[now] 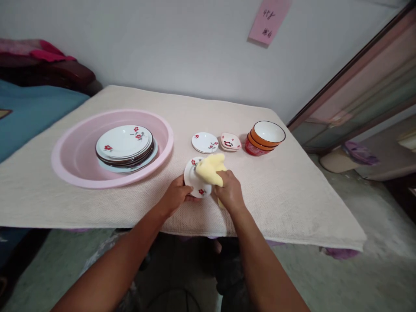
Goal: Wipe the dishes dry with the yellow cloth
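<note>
My left hand (pixel 180 193) grips the lower left rim of a small white plate (pixel 191 178) with red flowers, thumb on top and fingers beneath. The plate is tilted over the front part of the table. Bunched in my right hand (pixel 230 189) is a yellow cloth (pixel 210 168), which covers the plate's right side. Just beyond lie a similar flowered plate (pixel 204 142) and a small squarish dish (pixel 230 141) with a red pattern. Farther right stands a stack of bowls (pixel 267 135), orange above and red at the bottom.
At left on the cream tablecloth (pixel 308 195) sits a pink basin (pixel 76 149) holding a stack of flowered plates (pixel 125 145). A wall with a pink paper note (pixel 269 21) rises behind the table. A bin (pixel 339 160) stands on the floor to the right.
</note>
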The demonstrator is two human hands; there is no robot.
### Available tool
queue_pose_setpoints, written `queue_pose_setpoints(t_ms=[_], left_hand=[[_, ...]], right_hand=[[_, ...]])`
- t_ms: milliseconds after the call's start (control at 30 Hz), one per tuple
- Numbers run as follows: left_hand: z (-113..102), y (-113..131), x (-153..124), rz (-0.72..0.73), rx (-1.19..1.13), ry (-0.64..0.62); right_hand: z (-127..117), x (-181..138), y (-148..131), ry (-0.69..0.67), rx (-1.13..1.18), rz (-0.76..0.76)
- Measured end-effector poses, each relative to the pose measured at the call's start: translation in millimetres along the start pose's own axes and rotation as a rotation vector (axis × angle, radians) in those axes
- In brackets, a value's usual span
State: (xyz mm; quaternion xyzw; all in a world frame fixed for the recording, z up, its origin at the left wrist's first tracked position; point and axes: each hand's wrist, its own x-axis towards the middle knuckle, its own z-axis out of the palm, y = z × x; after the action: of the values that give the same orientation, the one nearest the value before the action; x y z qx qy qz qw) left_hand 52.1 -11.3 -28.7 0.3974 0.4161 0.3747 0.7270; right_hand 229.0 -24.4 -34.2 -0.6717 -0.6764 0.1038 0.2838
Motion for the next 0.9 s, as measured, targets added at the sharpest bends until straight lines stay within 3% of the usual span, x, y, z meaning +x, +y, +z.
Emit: queue_pose_setpoints(t_ms=[200,333,433,500,567,700,900], left_hand=[[1,-4,-4,-0.046,0.13,-0.063],[-5,5,-7,-0.042,0.12,-0.063],[-9,8,-9,-0.064,0.106,-0.081],[-9,8,-9,-0.081,0.142,-0.091],[-7,6,-8,-0.073,0.187,-0.07],[-4,0,-3,0.02,0.171,0.064],[8,-7,4,0.195,-0.129,0.225]], right_hand=[[6,4,-4,0.064,0.075,-0.073],[0,11,14,0.157,0.308,0.293],[-10,12,24,0.087,0.861,0.53],[-15,11,24,-0.003,1.22,0.524],[-17,10,22,-0.09,1.417,0.473],[-11,6,11,-0.164,1.483,0.457],[10,-7,-18,-0.219,1.578,0.441]])
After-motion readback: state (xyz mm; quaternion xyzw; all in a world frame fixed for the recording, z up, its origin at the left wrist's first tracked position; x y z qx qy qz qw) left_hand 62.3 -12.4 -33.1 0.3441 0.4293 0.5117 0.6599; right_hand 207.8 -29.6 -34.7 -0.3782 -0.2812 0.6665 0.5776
